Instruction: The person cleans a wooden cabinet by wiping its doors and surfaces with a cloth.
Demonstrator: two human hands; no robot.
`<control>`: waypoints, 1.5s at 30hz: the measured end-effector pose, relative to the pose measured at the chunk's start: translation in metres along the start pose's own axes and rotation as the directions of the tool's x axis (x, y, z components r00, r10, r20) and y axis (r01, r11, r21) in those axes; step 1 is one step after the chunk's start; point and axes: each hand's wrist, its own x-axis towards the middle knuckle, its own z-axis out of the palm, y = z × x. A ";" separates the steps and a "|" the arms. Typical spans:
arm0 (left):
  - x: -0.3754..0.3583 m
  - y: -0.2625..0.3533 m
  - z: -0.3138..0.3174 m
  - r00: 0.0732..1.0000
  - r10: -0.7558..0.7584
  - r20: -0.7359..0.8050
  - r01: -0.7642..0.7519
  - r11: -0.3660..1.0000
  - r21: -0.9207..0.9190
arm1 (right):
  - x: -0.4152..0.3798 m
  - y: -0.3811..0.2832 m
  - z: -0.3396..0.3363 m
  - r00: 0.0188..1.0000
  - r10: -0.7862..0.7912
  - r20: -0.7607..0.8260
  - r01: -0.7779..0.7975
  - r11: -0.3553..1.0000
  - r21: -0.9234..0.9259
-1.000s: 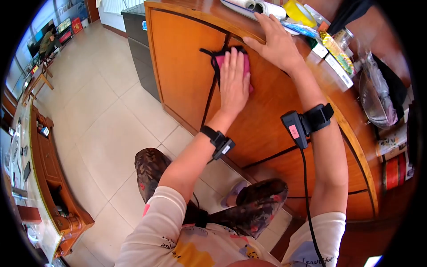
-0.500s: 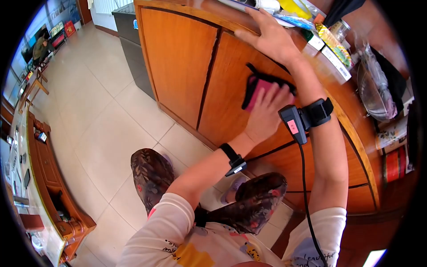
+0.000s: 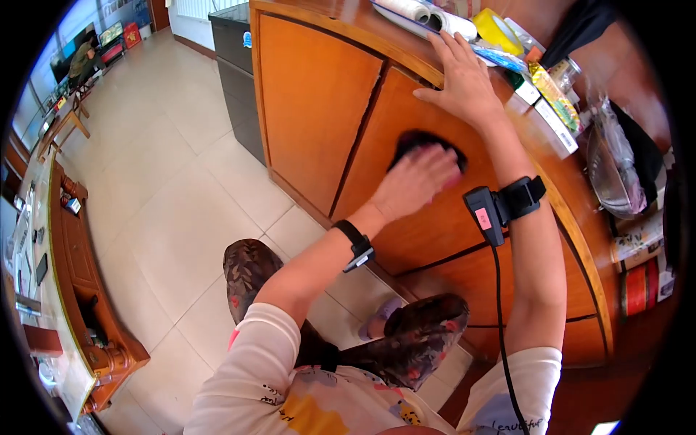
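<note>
My left hand (image 3: 420,180) presses a pink and black cloth (image 3: 411,140) against the front of a brown wooden cabinet (image 3: 312,109). Its fingers lie over the cloth and are partly smeared by motion, and most of the cloth is hidden beneath them. Higher up, my right hand (image 3: 467,83) rests open on the cabinet's top edge, thumb apart from the fingers. The fingertips reach close to white rolls (image 3: 453,25) and a blue packet (image 3: 500,58) lying on the top.
Yellow tape (image 3: 498,31), a white box (image 3: 555,125) and a clear plastic bag (image 3: 616,159) crowd the cabinet top. A dark grey cabinet (image 3: 235,87) adjoins on the left. Across the tiled floor (image 3: 174,217) stands a wooden desk (image 3: 76,268). A cable (image 3: 500,312) hangs from the right wrist device.
My left hand and the cloth have slid left across the cabinet door, and the hand now covers more of the cloth. My right hand stays at the top edge. The view has shifted slightly.
</note>
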 end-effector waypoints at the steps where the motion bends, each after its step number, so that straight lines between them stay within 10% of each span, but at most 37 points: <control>1: 0.005 -0.008 -0.011 0.990 -0.124 -0.069 0.115 0.986 -0.121 | 0.000 -0.001 -0.001 1.000 0.009 0.008 -0.009 1.000 -0.008; 8: 0.001 0.007 -0.007 0.920 -0.319 -0.226 0.235 0.914 -0.331 | 0.001 -0.003 -0.005 0.998 0.050 0.033 -0.049 0.999 -0.008; 12: -0.058 0.037 0.011 0.991 -0.046 0.126 0.076 0.965 -0.251 | 0.001 -0.003 -0.006 0.998 0.047 0.048 -0.047 0.999 -0.018; 15: -0.096 0.032 0.023 0.977 0.194 0.094 -0.155 0.935 -0.320 | 0.003 -0.004 -0.007 0.998 0.043 0.054 -0.042 0.999 -0.030; 16: -0.090 0.027 0.009 0.977 0.192 0.092 -0.155 0.937 -0.312 | 0.003 -0.004 -0.008 0.997 0.050 0.065 -0.047 0.998 -0.049; 17: -0.084 0.021 -0.005 0.903 0.049 0.426 0.145 0.900 -0.411 | 0.003 -0.004 -0.009 0.995 0.060 0.076 -0.054 0.996 -0.069; 18: -0.081 0.014 -0.017 0.693 -0.035 0.720 0.450 0.801 -0.394 | 0.004 -0.005 -0.009 0.996 0.058 0.074 -0.053 0.996 -0.067; 20: -0.079 -0.022 -0.027 0.609 -0.337 0.718 0.789 0.159 -0.594 | 0.001 -0.004 -0.008 0.998 0.040 0.051 -0.038 0.998 -0.043; 21: -0.073 -0.044 -0.030 0.716 -0.471 0.515 0.655 0.199 -0.729 | 0.000 -0.002 -0.007 0.997 0.046 0.054 -0.044 0.998 -0.043; 24: -0.032 -0.113 -0.087 0.521 -0.775 0.359 0.297 -0.230 -0.927 | -0.001 -0.003 -0.005 1.000 0.022 0.008 -0.022 1.000 -0.002; 25: -0.008 -0.125 -0.114 0.379 -0.882 0.279 0.244 -0.195 -0.950 | 0.000 -0.005 -0.007 1.000 0.024 0.018 -0.024 1.000 -0.007; 33: 0.093 -0.275 -0.126 0.302 -0.951 -0.068 0.067 0.093 -0.993 | -0.001 -0.007 -0.014 0.998 0.017 0.054 -0.018 1.000 0.024; 38: 0.086 -0.327 -0.073 0.371 -0.924 -0.091 0.428 0.257 -0.866 | -0.002 -0.007 -0.012 0.999 0.010 0.046 -0.013 0.998 0.063; 45: 0.050 -0.186 -0.027 0.701 -0.643 -0.310 0.411 0.719 -0.560 | -0.003 -0.001 0.000 1.000 -0.021 -0.017 0.022 1.000 0.010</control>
